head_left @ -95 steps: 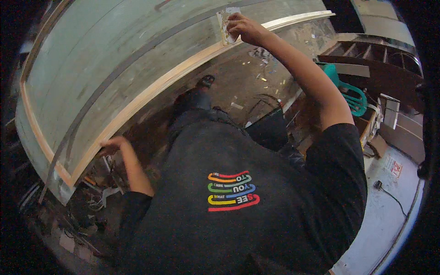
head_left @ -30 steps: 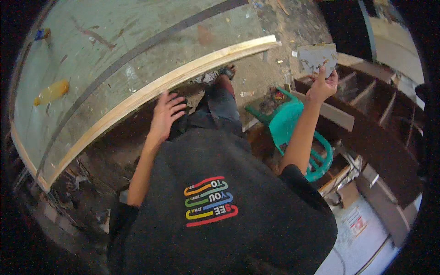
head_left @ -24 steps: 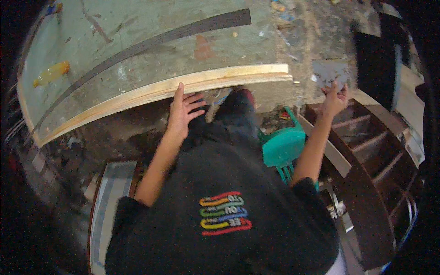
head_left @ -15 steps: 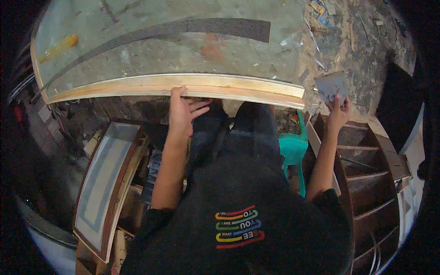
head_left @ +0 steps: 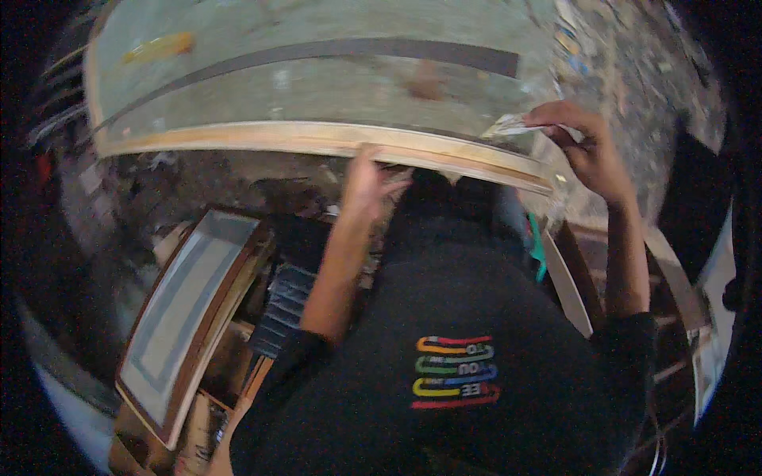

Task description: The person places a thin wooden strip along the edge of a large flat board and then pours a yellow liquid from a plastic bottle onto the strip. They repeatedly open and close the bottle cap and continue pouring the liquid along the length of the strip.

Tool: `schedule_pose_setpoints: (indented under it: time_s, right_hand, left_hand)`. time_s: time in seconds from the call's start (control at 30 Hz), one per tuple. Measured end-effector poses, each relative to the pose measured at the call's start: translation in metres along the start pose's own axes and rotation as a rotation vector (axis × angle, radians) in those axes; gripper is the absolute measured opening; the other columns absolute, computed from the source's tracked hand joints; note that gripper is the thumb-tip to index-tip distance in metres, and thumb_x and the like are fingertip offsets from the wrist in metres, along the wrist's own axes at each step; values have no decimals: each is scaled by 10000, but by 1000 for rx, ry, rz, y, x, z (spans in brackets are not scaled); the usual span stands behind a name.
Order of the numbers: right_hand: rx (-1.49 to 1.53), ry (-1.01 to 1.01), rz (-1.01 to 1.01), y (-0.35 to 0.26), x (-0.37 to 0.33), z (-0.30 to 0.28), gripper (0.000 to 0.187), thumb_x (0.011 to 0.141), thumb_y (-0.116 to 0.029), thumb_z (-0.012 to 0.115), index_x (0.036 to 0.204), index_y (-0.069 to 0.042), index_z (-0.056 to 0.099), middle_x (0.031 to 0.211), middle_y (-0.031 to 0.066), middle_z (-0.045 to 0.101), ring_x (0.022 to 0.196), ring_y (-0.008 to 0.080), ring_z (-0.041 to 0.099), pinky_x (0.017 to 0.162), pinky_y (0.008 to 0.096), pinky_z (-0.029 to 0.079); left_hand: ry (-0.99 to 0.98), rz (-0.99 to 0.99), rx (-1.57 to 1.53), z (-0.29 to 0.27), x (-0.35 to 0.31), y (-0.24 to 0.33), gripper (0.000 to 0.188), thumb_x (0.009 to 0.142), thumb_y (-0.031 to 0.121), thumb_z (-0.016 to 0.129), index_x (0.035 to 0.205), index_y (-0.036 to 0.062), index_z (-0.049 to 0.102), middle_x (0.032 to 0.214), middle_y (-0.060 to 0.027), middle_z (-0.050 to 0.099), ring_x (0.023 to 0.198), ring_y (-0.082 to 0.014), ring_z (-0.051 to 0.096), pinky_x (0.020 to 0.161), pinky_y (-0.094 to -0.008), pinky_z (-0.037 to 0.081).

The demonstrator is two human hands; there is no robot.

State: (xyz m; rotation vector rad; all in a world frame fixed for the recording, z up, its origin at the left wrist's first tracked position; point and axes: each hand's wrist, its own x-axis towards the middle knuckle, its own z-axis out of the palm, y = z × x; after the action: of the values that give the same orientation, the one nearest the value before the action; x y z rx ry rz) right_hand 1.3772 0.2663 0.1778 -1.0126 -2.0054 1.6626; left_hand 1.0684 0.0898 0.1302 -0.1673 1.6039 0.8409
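Note:
A long, gently curved pale wooden strip [head_left: 294, 135] runs across the view in front of me. My left hand [head_left: 367, 189] is at its near edge, thumb over the top and the other fingers partly stretched out below, loosely gripping it. Over the strip's right part, my right hand [head_left: 586, 151] pinches a thin sheet [head_left: 512, 125], whitish here and smeared by motion. Its far end is just above the strip; whether they touch I cannot tell.
Beyond the strip lies a stained greenish surface [head_left: 341, 91] with a long dark curved band [head_left: 357, 49] on it. A brown-framed curved panel [head_left: 186, 309] stands at left. A green plastic chair [head_left: 537, 250] and brown shelving [head_left: 587, 266] are at right.
My right hand has moved left and up, bringing the sheet from the strip's right side to over its right part. The left hand stays at the strip while the whole view shifts.

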Motion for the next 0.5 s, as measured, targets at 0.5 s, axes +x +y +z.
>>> schedule_pose_setpoints:
  time_s: [0.5]
  right_hand:
    - [13,-100,-58,23,74,116,309,879,10,624,1182,-7,680,938,131,730,1008,213,681,900,356,526]
  left_hand:
    - [-173,205,73,-6,-6,-2,649,972,487,427,1365,-27,478,1222,-245,660,1115,-328,668,967,-478,517]
